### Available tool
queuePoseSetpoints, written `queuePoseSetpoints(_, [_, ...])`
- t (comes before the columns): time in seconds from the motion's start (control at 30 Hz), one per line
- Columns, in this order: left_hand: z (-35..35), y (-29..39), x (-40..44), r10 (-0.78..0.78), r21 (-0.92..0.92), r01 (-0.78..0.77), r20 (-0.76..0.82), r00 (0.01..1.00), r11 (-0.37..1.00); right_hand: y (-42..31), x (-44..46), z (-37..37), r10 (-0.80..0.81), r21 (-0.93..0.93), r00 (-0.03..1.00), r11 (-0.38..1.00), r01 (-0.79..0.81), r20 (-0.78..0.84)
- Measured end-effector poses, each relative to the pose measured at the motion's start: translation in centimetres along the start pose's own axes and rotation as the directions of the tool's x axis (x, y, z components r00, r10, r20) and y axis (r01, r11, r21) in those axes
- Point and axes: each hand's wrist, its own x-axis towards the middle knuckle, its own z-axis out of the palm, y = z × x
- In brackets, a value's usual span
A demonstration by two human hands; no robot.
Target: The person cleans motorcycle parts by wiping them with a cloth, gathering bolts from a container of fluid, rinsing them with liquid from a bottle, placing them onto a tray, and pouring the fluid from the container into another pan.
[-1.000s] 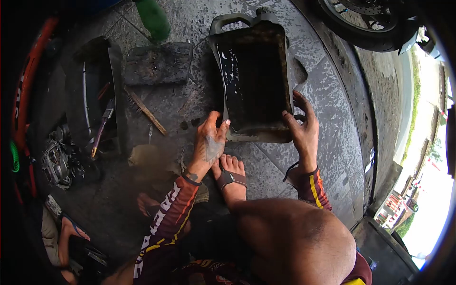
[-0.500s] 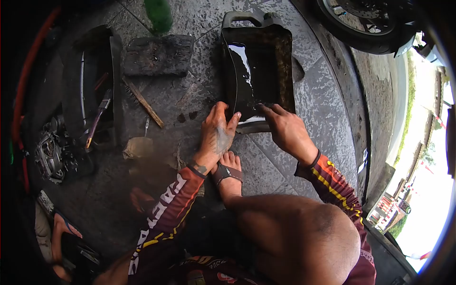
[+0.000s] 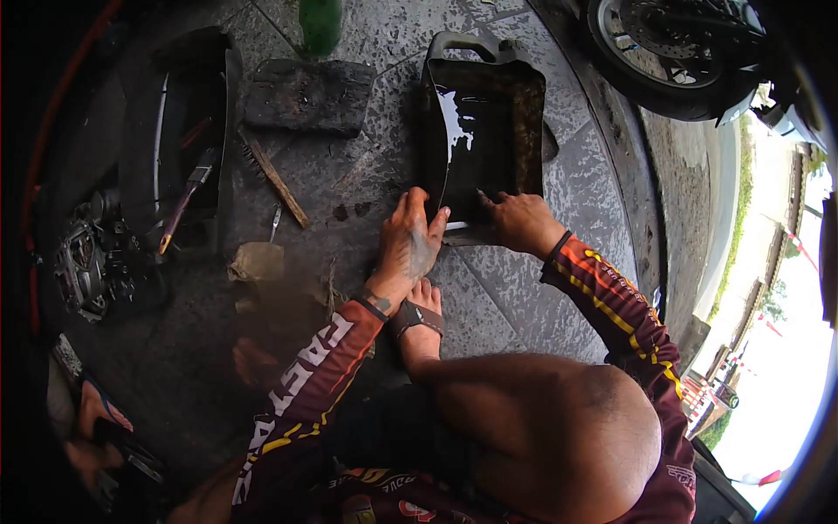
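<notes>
A cut-open black jerrycan (image 3: 534, 131) lies on its side as a tray, with its moulded handle at the far end. Dark, shiny liquid (image 3: 476, 166) covers its bottom and reflects light. My left hand (image 3: 410, 240) is closed on the near left edge, thumb over the rim. Over the near end, my right hand (image 3: 524, 223) reaches into the jerrycan, its blackened fingertips at the liquid. Its fingers are curled together, and whatever they hold, if anything, is hidden.
Left of the jerrycan lie a charred-looking block (image 3: 307, 96), a wooden-handled wire brush (image 3: 275, 179) and a paintbrush (image 3: 188, 196) across another cut container (image 3: 229, 96). Metal engine parts (image 3: 83, 266) sit farther left. A green bottle (image 3: 319, 26) and motorcycle wheel (image 3: 663, 44) are beyond.
The view has shifted slightly. My right hand has dropped lower and flatter over the jerrycan's near end, and the bright reflection on the liquid has changed shape. My left hand keeps its hold.
</notes>
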Motion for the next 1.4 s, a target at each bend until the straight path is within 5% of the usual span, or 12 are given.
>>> queuePoseSetpoints(0.23, [0.0,-0.4,0.0,0.01,-0.05,-0.008,0.035,0.999,0.999,-0.2,0.0,-0.2,0.005,0.035,1.0,0.999,-0.005,0.007])
queuePoseSetpoints(0.43, [-0.5,-0.8,0.2,0.009,-0.082,-0.01,-0.021,1.0,0.997,-1.4,-1.2,-4.0,0.032,0.174,0.987,0.985,-0.004,-0.157])
queuePoseSetpoints(0.5, [-0.8,-1.0,0.0,0.021,-0.066,-0.02,0.006,1.0,0.998,-1.6,-2.4,-6.2,0.152,0.447,0.88,0.891,0.075,-0.45])
queuePoseSetpoints(0.53, [-0.8,-1.2,-0.1,0.019,-0.067,-0.018,0.011,1.0,0.998,-1.4,-2.8,-6.7,0.155,0.451,0.881,0.89,0.071,-0.446])
queuePoseSetpoints(0.6, [-0.8,-1.4,0.1,0.073,-0.036,-0.074,-0.025,0.997,0.997,-0.4,-3.0,-7.4,0.429,0.62,0.637,0.778,0.1,-0.64])
queuePoseSetpoints(0.7, [-1.0,-1.2,0.1,0.025,-0.07,-0.024,0.011,1.0,0.997,1.3,-2.7,-5.9,0.6,0.714,0.556,0.7,-0.016,-0.576])
queuePoseSetpoints(1.03, [-2.0,-1.4,0.4,0.079,0.036,-0.079,0.0,0.997,0.996,0.8,-2.2,-1.8,0.694,0.79,0.594,0.594,-0.151,-0.408])
queuePoseSetpoints(1.4, [-6.8,1.8,2.1,0.247,0.312,-0.217,-0.057,0.967,0.925,-3.2,-1.1,4.9,0.841,0.956,0.463,0.29,0.05,-0.279])
